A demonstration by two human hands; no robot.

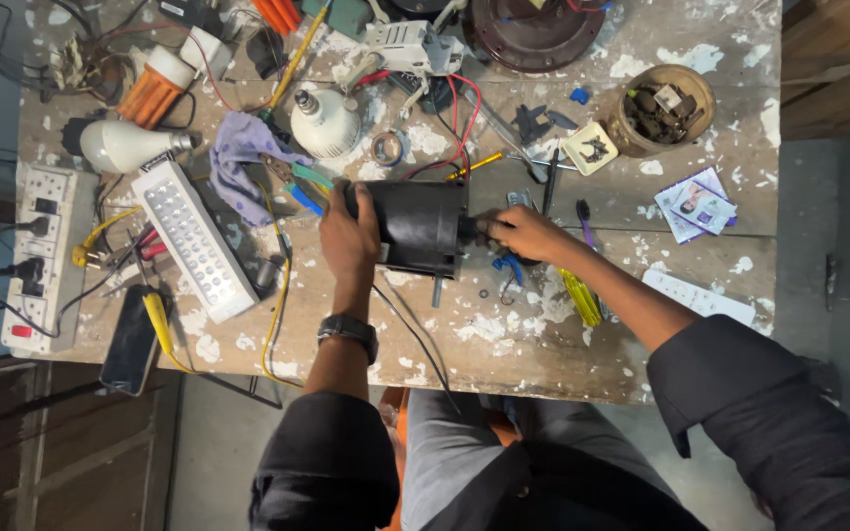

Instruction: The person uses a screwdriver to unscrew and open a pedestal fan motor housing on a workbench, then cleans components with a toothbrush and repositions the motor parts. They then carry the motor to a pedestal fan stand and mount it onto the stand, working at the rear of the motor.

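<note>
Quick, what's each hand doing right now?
Left hand: closed around the end of the black cylindrical motor housing, gripping it.
Right hand: fingers curled at the housing's other end; whether it holds anything cannot be told.

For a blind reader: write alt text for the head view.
Seen from above, a seated person's left hand grips a black motor lying on a paint-spattered workbench while the right hand touches its shaft end. Around it lie bulbs, wires, a purple cloth, an LED panel and a power strip.
</note>
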